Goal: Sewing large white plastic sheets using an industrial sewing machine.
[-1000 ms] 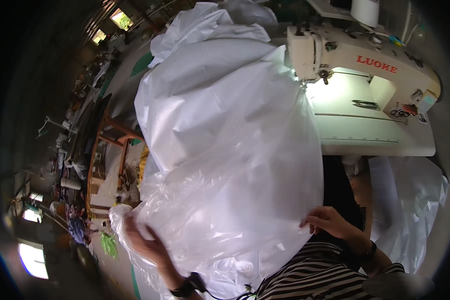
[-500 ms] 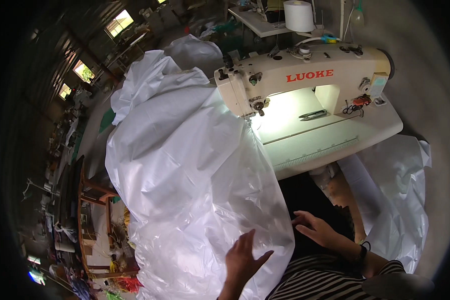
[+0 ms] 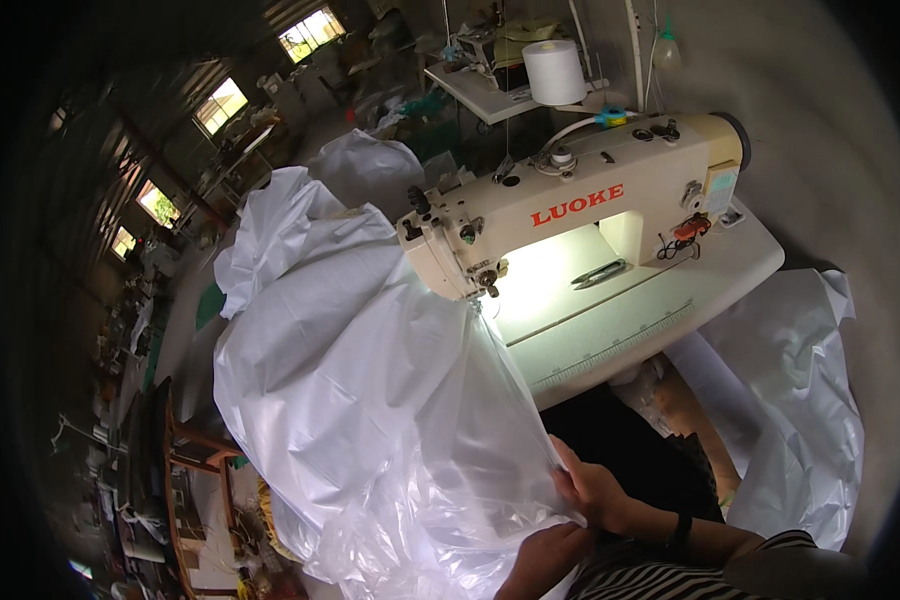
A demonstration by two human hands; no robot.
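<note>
A large white plastic sheet (image 3: 370,400) hangs in loose folds from the sewing machine (image 3: 580,210) down toward my lap. Its right edge runs up under the lit needle area. My right hand (image 3: 592,492) grips that edge below the machine bed, fingers closed round the plastic. Just below and to the left, my left hand (image 3: 548,558) is closed at the lower part of the same edge; its fingertips are mostly hidden. Between my hands and the needle the edge looks drawn fairly straight.
Small thread snips (image 3: 600,274) lie on the machine bed. A white thread cone (image 3: 555,73) stands behind the machine. More white sheeting (image 3: 790,400) hangs at the right. A wooden frame (image 3: 202,460) stands at the left, near the sheet.
Both hands were open and apart over the sheet; now they have come together at its right edge and closed on it. The edge has straightened, and the view has shifted.
</note>
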